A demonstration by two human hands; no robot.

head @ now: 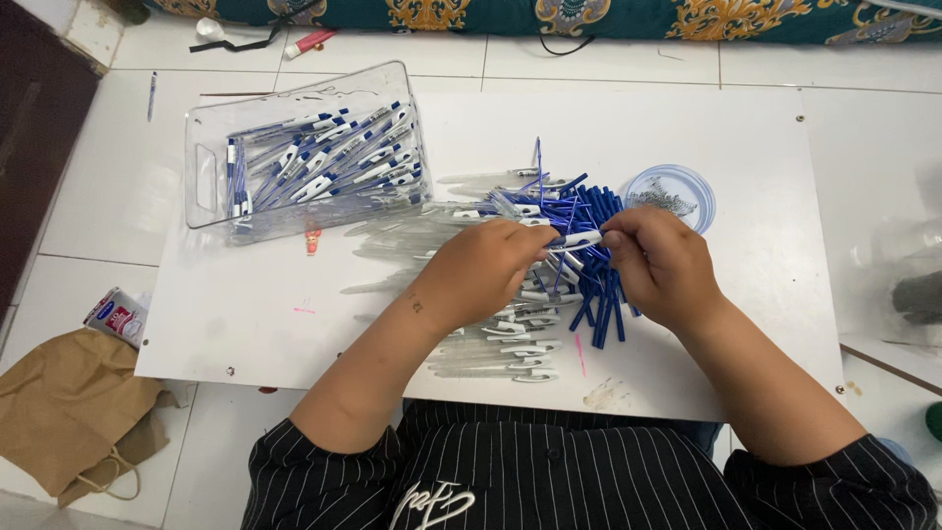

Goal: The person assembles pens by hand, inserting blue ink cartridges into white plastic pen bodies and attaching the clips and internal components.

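My left hand (481, 270) and my right hand (659, 263) meet over a white board (275, 314), both pinching one white and blue pen part (577, 238) between them. Under the hands lies a row of clear pen barrels with white clips (510, 353). A heap of blue refill tubes (597, 211) sits just behind and below my right hand. At the back left, a clear plastic bin (206, 186) holds several finished blue and white pens (329, 157).
A round clear lid with small metal springs (670, 194) rests behind my right hand. A brown paper bag (69, 412) and a small packet (116, 316) lie on the tiled floor at the left. A patterned cushion edge (589, 18) runs along the top.
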